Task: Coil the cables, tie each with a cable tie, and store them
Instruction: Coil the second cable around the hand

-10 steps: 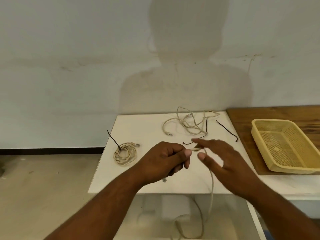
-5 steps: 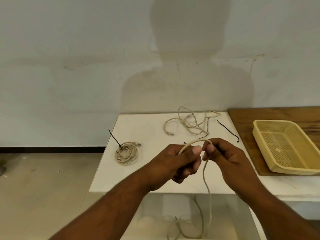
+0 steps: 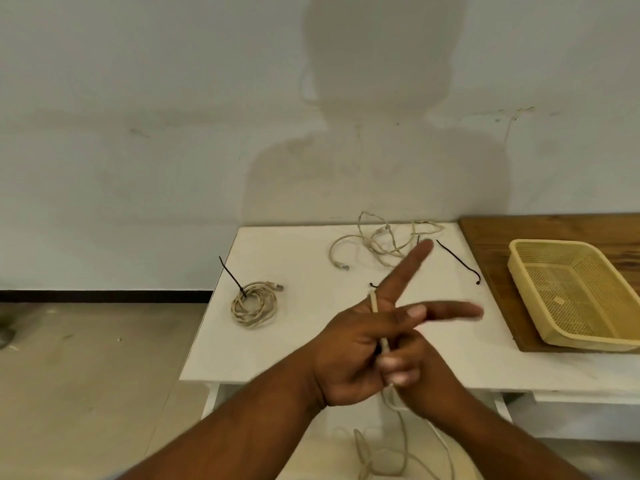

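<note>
My left hand is over the front of the white table, two fingers stretched out and apart. A beige cable runs across it down to my right hand, which lies just behind and pinches the cable. The rest of the cable hangs off the table edge to the floor. A coiled beige cable with a black tie lies at the left. A loose tangled cable lies at the back. A black cable tie lies right of it; another tie shows by my left hand.
A yellow mesh basket stands on a wooden board at the right of the table. A wall rises directly behind the table. Bare floor lies to the left.
My left hand has opened its fingers and crossed in front of the right hand. The right hand has dropped lower with the cable, and the small loop held between both hands is gone.
</note>
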